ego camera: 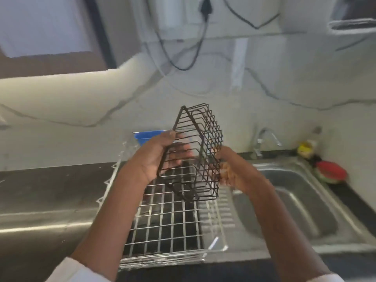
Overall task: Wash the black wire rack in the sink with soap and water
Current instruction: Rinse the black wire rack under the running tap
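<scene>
The black wire rack (200,139), a small box-shaped basket, is held tilted in the air above the silver dish rack (162,226). My left hand (154,159) grips its left side, thumb over a top wire and fingers inside. My right hand (230,169) holds its right mesh wall from behind; that hand is blurred. The steel sink (289,192) lies to the right, with its tap (264,139) at the back and no water visibly running.
A blue plastic tub (146,136) stands behind the dish rack. At the sink's far right corner are a red and green scrubber (330,171) and a yellow soap bottle (306,148). Steel counter (46,200) stretches left. Black cables (183,66) hang on the marble wall.
</scene>
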`<action>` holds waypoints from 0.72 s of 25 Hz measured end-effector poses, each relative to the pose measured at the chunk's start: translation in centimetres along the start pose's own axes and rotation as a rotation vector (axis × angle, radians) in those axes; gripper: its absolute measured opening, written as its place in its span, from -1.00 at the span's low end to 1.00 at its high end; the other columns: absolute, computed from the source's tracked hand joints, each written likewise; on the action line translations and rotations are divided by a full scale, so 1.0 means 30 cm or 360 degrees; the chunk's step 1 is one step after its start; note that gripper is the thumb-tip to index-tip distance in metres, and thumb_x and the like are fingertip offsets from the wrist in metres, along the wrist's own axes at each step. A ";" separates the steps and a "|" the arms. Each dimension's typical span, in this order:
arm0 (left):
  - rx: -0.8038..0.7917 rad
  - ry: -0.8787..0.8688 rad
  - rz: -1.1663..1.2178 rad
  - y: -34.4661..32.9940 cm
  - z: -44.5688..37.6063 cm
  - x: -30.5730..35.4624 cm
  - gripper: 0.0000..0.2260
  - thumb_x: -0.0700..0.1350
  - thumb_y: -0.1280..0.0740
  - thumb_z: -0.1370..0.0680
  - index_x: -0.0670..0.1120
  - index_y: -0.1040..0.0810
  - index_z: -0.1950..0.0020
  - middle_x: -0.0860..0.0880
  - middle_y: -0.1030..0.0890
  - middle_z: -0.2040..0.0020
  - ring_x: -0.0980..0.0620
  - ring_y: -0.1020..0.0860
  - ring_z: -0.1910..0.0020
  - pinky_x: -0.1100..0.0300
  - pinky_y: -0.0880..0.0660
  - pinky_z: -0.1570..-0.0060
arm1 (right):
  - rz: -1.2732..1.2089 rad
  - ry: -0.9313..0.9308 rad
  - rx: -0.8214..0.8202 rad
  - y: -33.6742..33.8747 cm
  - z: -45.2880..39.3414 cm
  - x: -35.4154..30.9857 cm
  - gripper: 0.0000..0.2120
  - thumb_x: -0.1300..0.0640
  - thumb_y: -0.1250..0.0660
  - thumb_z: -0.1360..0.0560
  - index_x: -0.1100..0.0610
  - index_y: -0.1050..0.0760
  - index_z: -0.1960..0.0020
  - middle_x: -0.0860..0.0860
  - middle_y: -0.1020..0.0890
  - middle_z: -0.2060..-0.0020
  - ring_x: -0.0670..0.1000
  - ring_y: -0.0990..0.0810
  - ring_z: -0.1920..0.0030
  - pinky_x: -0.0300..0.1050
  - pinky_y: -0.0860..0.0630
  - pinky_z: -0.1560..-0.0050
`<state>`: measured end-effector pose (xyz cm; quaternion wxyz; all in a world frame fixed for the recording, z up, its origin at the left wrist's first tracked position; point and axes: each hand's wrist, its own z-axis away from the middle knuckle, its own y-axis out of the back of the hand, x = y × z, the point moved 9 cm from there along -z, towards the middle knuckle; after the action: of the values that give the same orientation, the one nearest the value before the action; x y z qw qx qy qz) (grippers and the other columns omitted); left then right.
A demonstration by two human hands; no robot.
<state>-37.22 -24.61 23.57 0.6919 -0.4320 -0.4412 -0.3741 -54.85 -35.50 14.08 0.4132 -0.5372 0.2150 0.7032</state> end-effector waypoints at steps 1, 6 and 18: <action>-0.0042 -0.0026 -0.0062 -0.107 -0.019 -0.033 -0.76 -0.03 -0.21 -0.76 -0.12 -0.61 -0.23 -0.14 -0.77 0.16 -0.08 -0.78 0.22 0.20 -0.60 0.32 | -0.0011 0.0036 0.0043 0.107 0.031 0.016 -0.56 -0.04 -0.31 -0.54 -0.06 -0.43 -0.40 0.19 -0.61 -0.24 0.18 -0.71 0.05 0.10 -0.55 0.02; -0.0218 -0.0245 -0.0310 -0.548 -0.077 -0.196 -0.77 -0.08 -0.20 -0.78 -0.18 -0.59 -0.20 -0.34 -0.73 0.15 -0.19 -0.70 0.31 0.05 -0.63 0.29 | -0.0094 0.0135 0.0344 0.573 0.151 0.071 -0.40 -0.14 -0.40 -0.43 -0.22 -0.42 -0.46 0.04 -0.70 -0.21 0.11 -0.71 -0.12 0.00 -0.54 0.06; 0.0030 -0.0047 -0.0555 -0.680 -0.569 -0.823 -0.80 -0.26 -0.28 -0.71 -0.12 -0.68 0.00 -0.04 -0.70 0.05 0.02 -0.60 0.00 0.01 -0.43 -0.12 | -0.0474 0.0037 0.0804 1.077 0.146 0.347 -0.17 -0.25 -0.67 -0.22 0.09 -0.48 -0.34 0.15 -0.54 -0.41 0.29 -0.57 -0.32 0.23 -0.49 -0.27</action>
<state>-58.81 -44.15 1.93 0.6140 -0.3480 -0.5231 -0.4779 -84.48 -46.88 1.24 0.6301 -0.4509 0.3068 0.5527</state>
